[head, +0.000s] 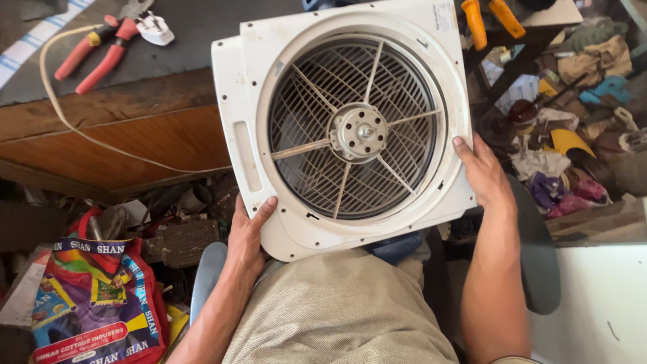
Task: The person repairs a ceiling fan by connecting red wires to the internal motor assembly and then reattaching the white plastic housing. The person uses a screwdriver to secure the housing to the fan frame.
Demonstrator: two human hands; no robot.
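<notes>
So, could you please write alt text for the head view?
Both hands, left hand and right hand, hold a white square fan housing with a round grille and bare motor hub over the lap. Red pliers lie on the workbench.

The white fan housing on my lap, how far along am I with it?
Looks done: the white fan housing is off any stand and rests on the lap, its motor hub bare at the centre, with no blades visible over the grille. In hand: the left hand and right hand grip its lower edges. Left: the red pliers lie untouched on the bench; the hub remains mounted.
</notes>
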